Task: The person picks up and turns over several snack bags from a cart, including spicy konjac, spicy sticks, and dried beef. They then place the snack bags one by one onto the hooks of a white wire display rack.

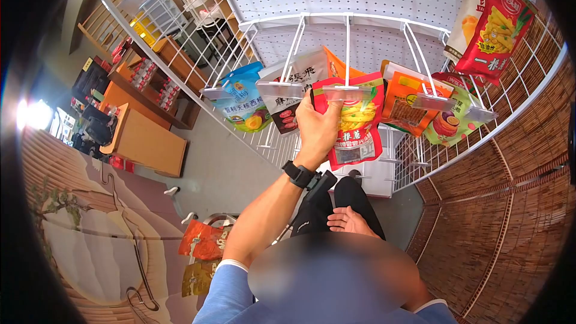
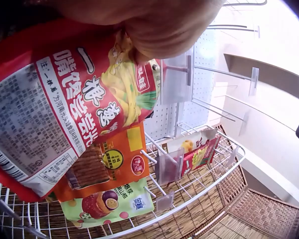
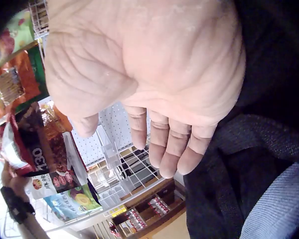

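One red packet (image 1: 356, 121) is at a white hook (image 1: 347, 48), long axis running downward; the nearer left hand (image 1: 318, 129) pinches its upper left edge; the right hand (image 1: 351, 221), fingers loosely extended, holds nothing.

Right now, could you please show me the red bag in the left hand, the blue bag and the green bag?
Red bag (image 1: 359, 119), head view: yellow picture on its front.
Blue bag (image 1: 244, 105), head view: middle of its front.
Green bag (image 2: 107, 203), left wrist view: fruit picture on its front.

L arm (image 1: 264, 219) out fwd, L hand (image 1: 319, 132) gripping; R hand (image 1: 351, 222) low, fingers (image 3: 158, 144) approx. straight.
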A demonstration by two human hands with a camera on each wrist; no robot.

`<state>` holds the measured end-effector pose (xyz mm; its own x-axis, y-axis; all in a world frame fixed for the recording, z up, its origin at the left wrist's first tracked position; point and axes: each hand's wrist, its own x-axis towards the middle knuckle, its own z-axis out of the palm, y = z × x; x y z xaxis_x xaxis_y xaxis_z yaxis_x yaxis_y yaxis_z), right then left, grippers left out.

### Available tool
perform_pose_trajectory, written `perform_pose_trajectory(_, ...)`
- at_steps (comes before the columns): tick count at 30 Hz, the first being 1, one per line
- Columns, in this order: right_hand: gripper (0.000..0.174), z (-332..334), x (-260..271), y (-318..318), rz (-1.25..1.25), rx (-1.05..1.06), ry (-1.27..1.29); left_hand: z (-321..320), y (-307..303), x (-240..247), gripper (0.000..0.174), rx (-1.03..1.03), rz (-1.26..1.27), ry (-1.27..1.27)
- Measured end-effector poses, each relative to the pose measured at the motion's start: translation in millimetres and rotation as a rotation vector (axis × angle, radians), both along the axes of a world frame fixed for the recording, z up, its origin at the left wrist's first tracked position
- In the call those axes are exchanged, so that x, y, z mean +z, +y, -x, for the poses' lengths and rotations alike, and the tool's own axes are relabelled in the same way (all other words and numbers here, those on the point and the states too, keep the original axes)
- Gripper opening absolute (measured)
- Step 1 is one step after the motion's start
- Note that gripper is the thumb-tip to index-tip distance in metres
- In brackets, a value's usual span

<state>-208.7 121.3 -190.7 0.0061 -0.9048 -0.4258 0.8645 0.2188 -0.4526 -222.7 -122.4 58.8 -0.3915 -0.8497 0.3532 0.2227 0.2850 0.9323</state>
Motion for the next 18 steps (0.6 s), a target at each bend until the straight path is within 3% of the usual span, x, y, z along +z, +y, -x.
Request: perform_pose_trajectory(18, 0.049, -1.1, -2.6, 0.9, 0.006, -0.005, -0.015, 5.4, 2.1, 3.6, 0.026, 0.139, 0.171, -0.074)
